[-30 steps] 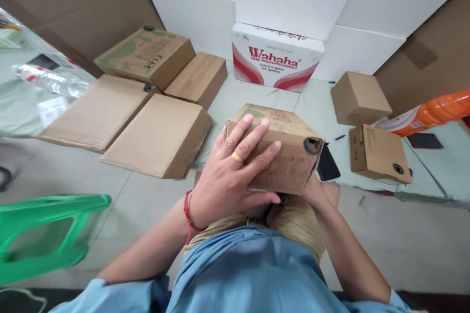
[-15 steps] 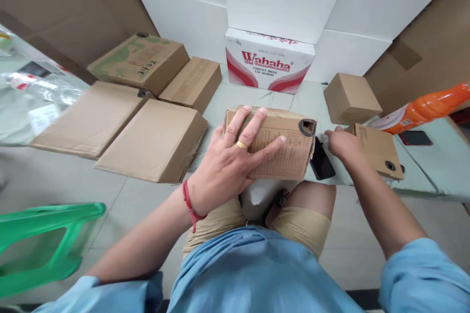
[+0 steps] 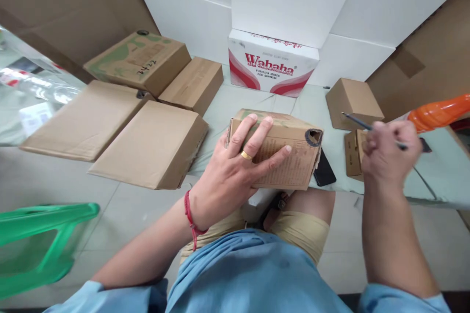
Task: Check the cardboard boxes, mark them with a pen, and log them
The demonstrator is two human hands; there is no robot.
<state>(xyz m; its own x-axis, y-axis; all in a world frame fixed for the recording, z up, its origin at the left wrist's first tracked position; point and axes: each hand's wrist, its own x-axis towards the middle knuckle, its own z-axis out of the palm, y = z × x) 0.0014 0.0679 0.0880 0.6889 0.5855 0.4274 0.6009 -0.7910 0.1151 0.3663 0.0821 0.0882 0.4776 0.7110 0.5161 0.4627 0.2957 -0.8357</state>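
Note:
My left hand (image 3: 235, 171), with a gold ring and a red bracelet, lies with spread fingers against a printed cardboard box (image 3: 282, 161) at the table's front edge. The box is tilted and has a dark-rimmed hole at its upper right corner. To the right, my right hand (image 3: 391, 151) is closed round a thin dark pen-like tool (image 3: 355, 120), whose tip points left. Behind that hand a small cardboard box (image 3: 353, 156) is partly hidden. A black phone (image 3: 324, 170) lies between the two boxes.
Several cardboard boxes (image 3: 143, 144) stand at the left. A white and red Wahaha box (image 3: 271, 66) is at the back. At the right are a plain box (image 3: 354, 102) and an orange bottle (image 3: 440, 112). A green stool (image 3: 47, 220) stands on the floor at the lower left.
My right hand has risen and moved right from beside the small box, and the thin tool now shows in it. My left hand stays on the printed box.

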